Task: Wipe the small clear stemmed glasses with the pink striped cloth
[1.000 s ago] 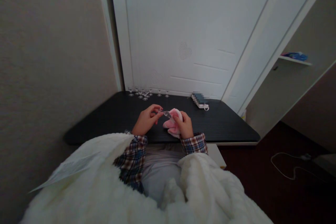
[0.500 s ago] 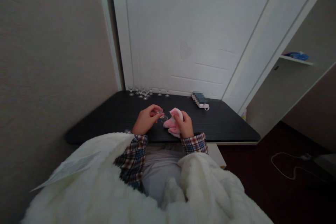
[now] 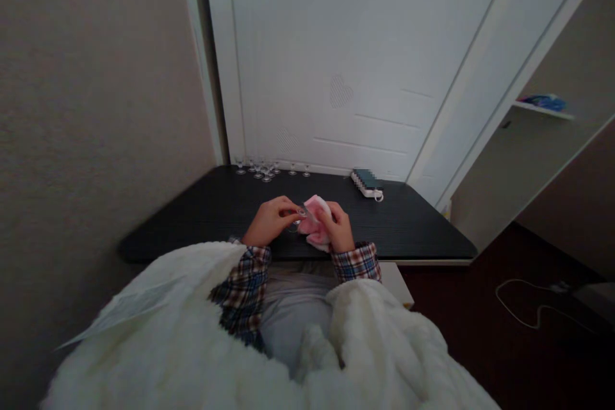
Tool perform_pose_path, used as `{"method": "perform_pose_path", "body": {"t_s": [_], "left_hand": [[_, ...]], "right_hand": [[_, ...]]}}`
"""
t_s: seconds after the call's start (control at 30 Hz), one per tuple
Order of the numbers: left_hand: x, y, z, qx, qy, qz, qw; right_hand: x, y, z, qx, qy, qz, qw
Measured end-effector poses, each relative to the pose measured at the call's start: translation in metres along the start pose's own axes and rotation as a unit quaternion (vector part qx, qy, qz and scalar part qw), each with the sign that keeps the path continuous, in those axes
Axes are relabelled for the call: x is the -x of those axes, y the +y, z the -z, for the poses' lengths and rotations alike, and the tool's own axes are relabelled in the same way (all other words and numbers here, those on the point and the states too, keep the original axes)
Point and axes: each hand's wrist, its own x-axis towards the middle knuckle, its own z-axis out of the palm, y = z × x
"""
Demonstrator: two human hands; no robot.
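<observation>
Above the near part of the black table [image 3: 202, 221], my left hand [image 3: 270, 220] pinches a small clear stemmed glass [image 3: 302, 211] between thumb and fingers. My right hand [image 3: 340, 228] grips a crumpled pink and white cloth [image 3: 316, 221], which meets the glass on its right side. Part of the glass is hidden by my fingers and the cloth. Towards the back left of the table stand several similar small stemmed glasses [image 3: 266, 174], some in a cluster and two set apart to the right.
At the back right of the table lies a dark-topped device with a white edge and loop [image 3: 368, 184], partly pixelated. Behind the table rises a white panel door [image 3: 307, 45]. A pale cable [image 3: 538, 320] lies on the dark floor at right.
The glass in my left hand has turned and shifted right, so it now touches the cloth. My right hand with the cloth has hardly moved.
</observation>
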Motion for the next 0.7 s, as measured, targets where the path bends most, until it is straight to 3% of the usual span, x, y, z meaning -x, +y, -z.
{"method": "perform_pose_path", "body": {"t_s": [0.7], "left_hand": [[-0.0013,0.0002,0.0007,-0.032,0.024,-0.013,0.999]], "right_hand": [[0.0003,-0.0002,-0.0008,-0.003,-0.021,0.012,1.0]]}}
